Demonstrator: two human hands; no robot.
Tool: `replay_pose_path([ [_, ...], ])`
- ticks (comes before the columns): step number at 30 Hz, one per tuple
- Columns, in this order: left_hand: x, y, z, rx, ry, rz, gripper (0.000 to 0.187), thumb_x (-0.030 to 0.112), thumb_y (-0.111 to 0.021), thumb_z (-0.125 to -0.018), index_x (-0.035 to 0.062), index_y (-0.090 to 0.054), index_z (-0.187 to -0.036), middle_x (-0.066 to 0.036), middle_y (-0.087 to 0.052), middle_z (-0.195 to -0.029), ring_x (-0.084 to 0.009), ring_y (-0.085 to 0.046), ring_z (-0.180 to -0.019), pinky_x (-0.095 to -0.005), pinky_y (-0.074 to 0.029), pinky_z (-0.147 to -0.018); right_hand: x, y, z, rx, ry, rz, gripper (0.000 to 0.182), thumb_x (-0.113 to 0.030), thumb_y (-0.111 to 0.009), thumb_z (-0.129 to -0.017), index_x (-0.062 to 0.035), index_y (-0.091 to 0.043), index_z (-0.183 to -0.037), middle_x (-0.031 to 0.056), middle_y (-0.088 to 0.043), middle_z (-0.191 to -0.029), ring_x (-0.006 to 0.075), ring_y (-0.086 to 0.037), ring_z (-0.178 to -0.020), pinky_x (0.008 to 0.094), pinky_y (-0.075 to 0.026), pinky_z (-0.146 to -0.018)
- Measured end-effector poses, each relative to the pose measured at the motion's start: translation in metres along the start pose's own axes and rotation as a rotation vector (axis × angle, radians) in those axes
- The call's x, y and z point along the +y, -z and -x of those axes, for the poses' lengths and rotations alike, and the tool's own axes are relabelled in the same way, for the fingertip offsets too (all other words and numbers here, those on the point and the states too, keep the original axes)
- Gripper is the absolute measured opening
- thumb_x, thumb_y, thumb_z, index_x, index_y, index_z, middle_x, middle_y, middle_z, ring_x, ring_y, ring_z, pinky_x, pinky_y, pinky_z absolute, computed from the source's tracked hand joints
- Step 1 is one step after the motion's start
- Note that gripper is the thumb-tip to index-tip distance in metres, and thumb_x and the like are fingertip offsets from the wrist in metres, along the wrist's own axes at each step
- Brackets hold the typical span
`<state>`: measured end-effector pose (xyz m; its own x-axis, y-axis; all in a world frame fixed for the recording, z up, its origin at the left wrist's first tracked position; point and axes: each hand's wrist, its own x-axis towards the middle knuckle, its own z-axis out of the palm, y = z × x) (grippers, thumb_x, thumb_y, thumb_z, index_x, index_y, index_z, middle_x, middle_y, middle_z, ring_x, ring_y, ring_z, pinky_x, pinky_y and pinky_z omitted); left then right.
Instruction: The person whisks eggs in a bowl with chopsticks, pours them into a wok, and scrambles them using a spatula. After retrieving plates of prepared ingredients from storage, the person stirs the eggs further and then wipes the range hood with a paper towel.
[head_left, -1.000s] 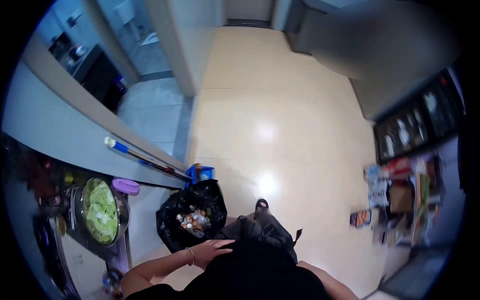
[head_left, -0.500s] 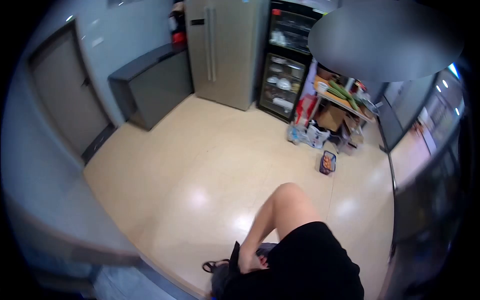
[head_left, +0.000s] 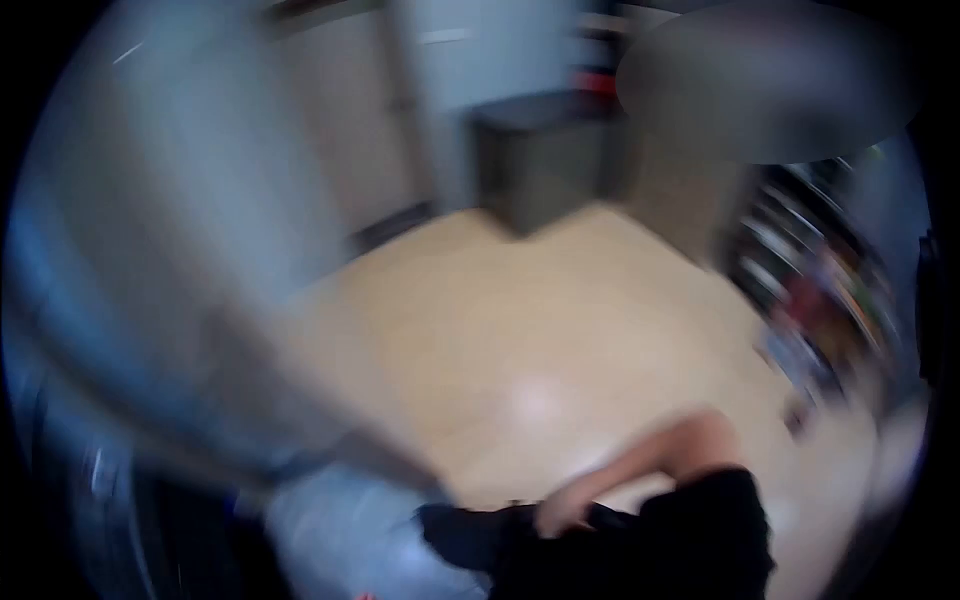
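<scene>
My right hand (head_left: 562,512) is at the bottom of the head view, with the forearm bent inward from a black sleeve (head_left: 705,530). It lies against dark cloth (head_left: 465,530) in front of my body. Motion smears the fingers, so I cannot make out whether they grip the cloth. No part of my left hand shows. Left of the dark cloth is a pale blue-grey surface (head_left: 350,530), too blurred to name.
Beige floor (head_left: 510,330) spreads ahead. Beyond it stand a grey door (head_left: 345,120), a dark cabinet (head_left: 545,160) and a tall fridge (head_left: 685,190). Blurred shelves and bags (head_left: 800,340) line the right side. A wall edge (head_left: 380,455) runs close on the left.
The view has swung left, so the door, cabinet and fridge now sit further right in it. My right hand stays low by the dark cloth. The picture has become much more blurred.
</scene>
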<state>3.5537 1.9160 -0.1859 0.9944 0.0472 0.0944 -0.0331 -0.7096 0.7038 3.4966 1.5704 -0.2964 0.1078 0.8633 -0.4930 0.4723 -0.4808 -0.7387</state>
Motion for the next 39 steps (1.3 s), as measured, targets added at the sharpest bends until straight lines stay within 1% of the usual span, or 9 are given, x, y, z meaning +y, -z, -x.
replay_pose_path([
  [2,0.003,0.028,-0.047,0.156,-0.289,0.116,0.006,0.003,-0.059,-0.074,-0.0005,-0.063,-0.074,-0.010,-0.062,-0.065,-0.0147,-0.058,-0.048,-0.0243,-0.049,-0.051,-0.009,0.084,-0.009,-0.191,-0.338,-0.078,0.024,-0.015,-0.070,-0.061,-0.0044,-0.061,-0.081,0.0128,-0.061,-0.076,0.0260,-0.060,-0.068,0.0376,-0.047,-0.051],
  [5,0.022,0.094,-0.074,0.283,-0.119,0.088,0.005,0.009,-0.063,-0.073,0.0034,-0.064,-0.072,-0.007,-0.062,-0.068,-0.0162,-0.058,-0.056,-0.0238,-0.045,-0.051,-0.010,0.198,-0.052,0.713,-0.356,0.137,0.018,-0.022,-0.057,-0.075,-0.0055,-0.062,-0.075,0.0143,-0.061,-0.072,0.0314,-0.058,-0.062,0.0363,-0.046,-0.059],
  [7,0.016,0.134,-0.090,0.416,-0.045,0.017,0.006,0.010,-0.064,-0.072,0.0041,-0.064,-0.073,-0.007,-0.061,-0.067,-0.0169,-0.058,-0.057,-0.0239,-0.044,-0.052,-0.036,0.309,-0.110,0.666,-0.315,-0.186,0.018,-0.019,-0.053,-0.077,-0.0046,-0.061,-0.072,0.0156,-0.060,-0.070,0.0342,-0.057,-0.065,0.0383,-0.045,-0.060],
  [15,-0.043,0.210,-0.073,0.904,0.546,-0.003,0.005,0.008,-0.062,-0.074,0.0045,-0.064,-0.072,-0.007,-0.062,-0.066,-0.0158,-0.061,-0.063,-0.0253,-0.047,-0.055,-0.236,0.574,-0.364,0.460,0.730,0.039,0.039,0.015,-0.040,-0.068,-0.0001,-0.055,-0.101,0.0184,-0.053,-0.102,0.0256,-0.058,-0.082,0.0313,-0.046,-0.073],
  [18,-0.064,0.219,-0.055,1.247,0.570,0.703,0.009,0.014,-0.058,-0.079,0.0069,-0.063,-0.081,-0.006,-0.059,-0.065,-0.0149,-0.057,-0.060,-0.0250,-0.045,-0.051,-0.322,0.598,-0.461,0.451,1.196,0.118,0.039,0.015,-0.040,-0.066,-0.0014,-0.056,-0.098,0.0161,-0.050,-0.109,0.0304,-0.052,-0.097,0.0344,-0.041,-0.084],
  [20,-0.064,0.240,-0.058,1.545,-0.552,1.556,0.018,0.021,-0.051,-0.085,0.0071,-0.058,-0.094,-0.006,-0.053,-0.065,-0.0146,-0.050,-0.055,-0.0250,-0.041,-0.046,-0.372,0.593,-0.519,0.313,1.265,-0.064,0.027,0.006,-0.047,-0.071,-0.0005,-0.058,-0.095,0.0146,-0.057,-0.100,0.0255,-0.055,-0.093,0.0311,-0.044,-0.080],
  [21,-0.078,0.250,-0.061,1.555,-0.570,1.522,0.018,0.021,-0.051,-0.085,0.0071,-0.058,-0.094,-0.006,-0.053,-0.065,-0.0146,-0.050,-0.055,-0.0250,-0.041,-0.046,-0.397,0.585,-0.548,0.114,1.094,-0.316,0.022,-0.002,-0.051,-0.076,0.0016,-0.058,-0.096,0.0122,-0.059,-0.096,0.0191,-0.057,-0.090,0.0283,-0.045,-0.077],
  [32,-0.089,0.262,-0.129,1.867,0.448,0.495,0.017,0.005,-0.051,-0.082,0.0003,-0.049,-0.099,-0.010,-0.055,-0.076,-0.0173,-0.052,-0.069,-0.0286,-0.044,-0.064,-0.639,0.583,-0.752,-0.282,0.510,-0.965,0.032,-0.024,-0.057,-0.080,0.0033,-0.051,-0.096,0.0074,-0.055,-0.079,0.0125,-0.050,-0.063,0.0240,-0.044,-0.055],
  [39,-0.113,0.253,-0.215,2.405,0.477,0.313,0.016,0.008,-0.051,-0.083,0.0016,-0.052,-0.098,-0.009,-0.056,-0.078,-0.0164,-0.051,-0.069,-0.0273,-0.042,-0.067,-0.643,0.528,-0.838,-0.662,0.649,-1.142,0.011,-0.013,-0.054,-0.082,-0.0023,-0.054,-0.079,0.0024,-0.053,-0.069,0.0118,-0.050,-0.059,0.0236,-0.044,-0.054],
])
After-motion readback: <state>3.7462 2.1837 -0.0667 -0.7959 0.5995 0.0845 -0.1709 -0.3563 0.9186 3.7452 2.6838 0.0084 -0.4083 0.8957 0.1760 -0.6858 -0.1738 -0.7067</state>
